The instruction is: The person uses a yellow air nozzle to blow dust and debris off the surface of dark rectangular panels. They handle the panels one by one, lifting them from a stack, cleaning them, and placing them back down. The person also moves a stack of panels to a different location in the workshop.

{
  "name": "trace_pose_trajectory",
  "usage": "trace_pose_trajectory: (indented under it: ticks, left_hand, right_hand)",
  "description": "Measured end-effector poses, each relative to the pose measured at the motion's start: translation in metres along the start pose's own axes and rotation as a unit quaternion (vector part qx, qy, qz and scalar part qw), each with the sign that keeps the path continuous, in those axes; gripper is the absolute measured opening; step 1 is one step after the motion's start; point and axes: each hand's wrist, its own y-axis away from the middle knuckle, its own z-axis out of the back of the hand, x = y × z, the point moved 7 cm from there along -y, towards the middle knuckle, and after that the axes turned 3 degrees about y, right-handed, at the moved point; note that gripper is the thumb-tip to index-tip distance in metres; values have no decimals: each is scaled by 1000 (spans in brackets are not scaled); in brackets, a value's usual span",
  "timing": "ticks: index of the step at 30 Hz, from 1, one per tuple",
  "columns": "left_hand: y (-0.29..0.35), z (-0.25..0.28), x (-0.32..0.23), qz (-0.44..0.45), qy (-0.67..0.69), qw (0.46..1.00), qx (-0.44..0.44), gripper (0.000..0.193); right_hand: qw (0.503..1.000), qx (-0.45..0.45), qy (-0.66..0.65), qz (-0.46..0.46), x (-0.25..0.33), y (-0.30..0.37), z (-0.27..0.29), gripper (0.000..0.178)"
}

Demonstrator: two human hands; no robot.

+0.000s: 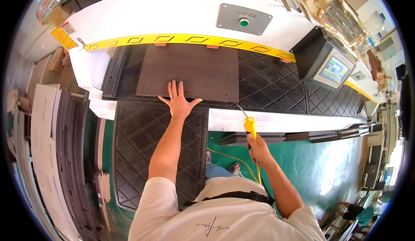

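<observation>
A dark brown panel (190, 70) lies flat on the black machine bed (272, 79), its far edge under the yellow guard strip. My left hand (178, 102) rests with spread fingers on the panel's near edge. Two small holes show near that edge. In my right hand (259, 149) is a yellow air blow gun (250, 124), fingers wrapped round its handle. The thin nozzle points up and left, its tip close to the panel's near right corner. A yellow hose (259, 172) runs down from the gun.
A black padded side table (160, 154) adjoins the bed on the left. A touchscreen (335, 70) juts out at the right, and a green button (244, 22) sits on the white machine body. Panels (69, 141) stand stacked at the left. Another person (352, 210) is at the far lower right.
</observation>
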Motion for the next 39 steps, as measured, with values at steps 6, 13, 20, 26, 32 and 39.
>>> trace_pose_trajectory:
  ticks: [6,13,20,26,32,39]
  left_hand:
    - [0,0,4,-5,15,1000,-27,129]
    - [2,2,6,-4,31,998,-62,138]
    - [9,8,6,-49,41,992,-105,118]
    - [12,27,41,77,9,980,-184,97]
    - [-30,-20,116,275,105,934,-201,102]
    - [35,-96,-69,123,152,973,-119,100]
  right_hand:
    - [993,65,92,28,24,-12,-72,42]
    - [937,147,281,147,78,-10,-174,59]
    - [897,159,327,253,105,1,-245,63]
    - [919,58,350,171,60,20,-133,58]
    - [948,-5,307,83,-29,79,-5,56]
    - [973,3,228,33,-85,118,34,54]
